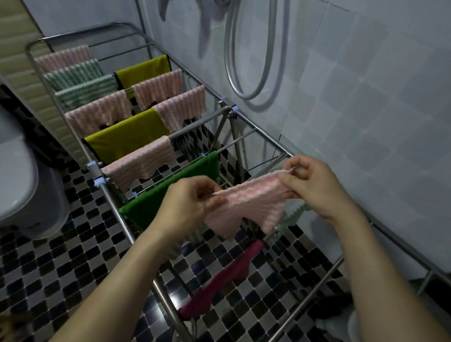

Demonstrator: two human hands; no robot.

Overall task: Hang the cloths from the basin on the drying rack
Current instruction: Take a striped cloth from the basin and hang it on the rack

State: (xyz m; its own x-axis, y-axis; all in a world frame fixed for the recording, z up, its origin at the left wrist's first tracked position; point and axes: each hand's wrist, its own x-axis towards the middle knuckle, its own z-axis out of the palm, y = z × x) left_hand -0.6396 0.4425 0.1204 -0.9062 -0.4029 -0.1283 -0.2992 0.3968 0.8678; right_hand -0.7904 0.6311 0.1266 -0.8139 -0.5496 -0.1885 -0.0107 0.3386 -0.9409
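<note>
Pink cloth [249,201] is stretched over the drying rack [267,134], left hand [187,203] pinching its 9 o'clock corner, right hand [309,185] the 2 o'clock one. Could slip between rails onto the floor [40,276] if dropped off-center, or bunch against the green cloth [160,200].

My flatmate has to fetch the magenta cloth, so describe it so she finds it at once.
Find the drying rack along the tiled wall. At its near end, nearer the viewer than the pink cloth being held, the magenta cloth hangs bunched. No other is that colour; the rest are pink, green or yellow.
</note>
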